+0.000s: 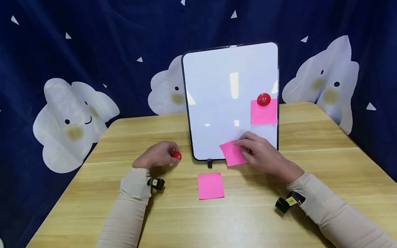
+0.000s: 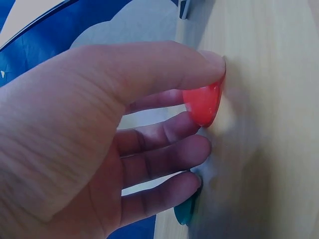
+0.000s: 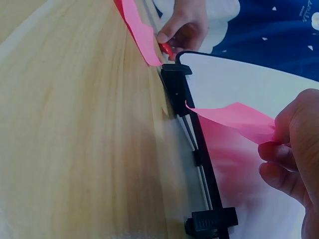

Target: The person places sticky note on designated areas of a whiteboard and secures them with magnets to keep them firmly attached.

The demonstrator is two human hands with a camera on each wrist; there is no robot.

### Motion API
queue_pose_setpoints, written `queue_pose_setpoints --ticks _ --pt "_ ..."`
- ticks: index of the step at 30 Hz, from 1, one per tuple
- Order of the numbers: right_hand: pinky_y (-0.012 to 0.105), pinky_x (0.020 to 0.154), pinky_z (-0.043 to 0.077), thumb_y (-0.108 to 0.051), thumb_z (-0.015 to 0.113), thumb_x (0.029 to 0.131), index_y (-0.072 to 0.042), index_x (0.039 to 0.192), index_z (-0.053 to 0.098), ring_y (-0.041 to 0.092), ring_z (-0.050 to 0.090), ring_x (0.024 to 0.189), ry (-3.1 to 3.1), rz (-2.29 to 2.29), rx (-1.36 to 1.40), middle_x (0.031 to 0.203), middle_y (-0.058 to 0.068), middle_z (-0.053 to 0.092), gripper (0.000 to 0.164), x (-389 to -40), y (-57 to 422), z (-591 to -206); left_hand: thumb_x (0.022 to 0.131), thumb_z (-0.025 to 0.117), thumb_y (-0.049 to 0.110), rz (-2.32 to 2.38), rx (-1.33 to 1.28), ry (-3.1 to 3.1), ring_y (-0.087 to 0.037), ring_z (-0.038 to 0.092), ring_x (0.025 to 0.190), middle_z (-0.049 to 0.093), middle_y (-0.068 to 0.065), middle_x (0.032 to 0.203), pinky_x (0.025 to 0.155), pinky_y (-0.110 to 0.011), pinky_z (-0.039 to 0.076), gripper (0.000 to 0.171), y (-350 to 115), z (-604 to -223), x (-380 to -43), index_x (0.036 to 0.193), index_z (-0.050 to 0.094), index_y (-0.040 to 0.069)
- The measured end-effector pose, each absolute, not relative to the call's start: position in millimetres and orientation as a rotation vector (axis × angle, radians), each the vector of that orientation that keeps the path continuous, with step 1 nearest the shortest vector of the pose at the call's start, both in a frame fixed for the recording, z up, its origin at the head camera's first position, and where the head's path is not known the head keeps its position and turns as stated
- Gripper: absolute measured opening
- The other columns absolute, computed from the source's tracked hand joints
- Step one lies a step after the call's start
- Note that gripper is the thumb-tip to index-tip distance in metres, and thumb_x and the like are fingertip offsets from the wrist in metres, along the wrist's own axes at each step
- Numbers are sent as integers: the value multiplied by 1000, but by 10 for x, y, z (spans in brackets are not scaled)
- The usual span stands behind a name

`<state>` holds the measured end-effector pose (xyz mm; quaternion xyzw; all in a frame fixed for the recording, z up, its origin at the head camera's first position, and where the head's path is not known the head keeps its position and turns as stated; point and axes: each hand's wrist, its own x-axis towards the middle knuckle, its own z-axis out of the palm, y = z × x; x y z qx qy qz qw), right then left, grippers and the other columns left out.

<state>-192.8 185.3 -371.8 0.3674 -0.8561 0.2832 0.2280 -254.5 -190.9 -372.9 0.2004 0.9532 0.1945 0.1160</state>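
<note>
My left hand pinches a red round magnet between thumb and fingers, just above the table left of the whiteboard. Beneath its outer fingers, a green round object shows partly in the left wrist view. With thumb and fingertips, my right hand holds a pink sticky note by one edge before the board's lower part. In the right wrist view that note looks bent. Another red magnet sits at the top of a pink note on the board's right side.
One more pink sticky note lies flat on the wooden table in front of the board. The whiteboard stands upright on black feet. Behind the table hangs a dark blue curtain with cloud patterns.
</note>
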Motion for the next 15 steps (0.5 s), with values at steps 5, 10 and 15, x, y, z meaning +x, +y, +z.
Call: queue_pose_setpoints --ticks 5,10,15 --pt "27 68 54 11 75 78 -1 106 74 12 57 85 -2335 787 1025 103 3 62 30 -1953 1849 -3726 80 82 23 587 595 2784 -16 60 79 66 2 91 72 -33 50 26 -1912 -3743 -2533 101 68 17" --pt "28 66 53 12 74 78 0 104 74 12 55 82 -2288 781 1049 102 3 62 29 -1985 1846 -3678 81 81 22 616 627 2776 -15 60 79 67 2 88 75 -34 50 23 -1900 -3726 -2521 98 69 14" --pt "30 62 52 12 74 78 0 104 74 12 54 79 -2259 784 1043 101 4 62 28 -2005 1846 -3606 82 81 23 624 612 2771 -16 59 78 67 1 88 74 -34 50 23 -1899 -3688 -2529 98 68 13"
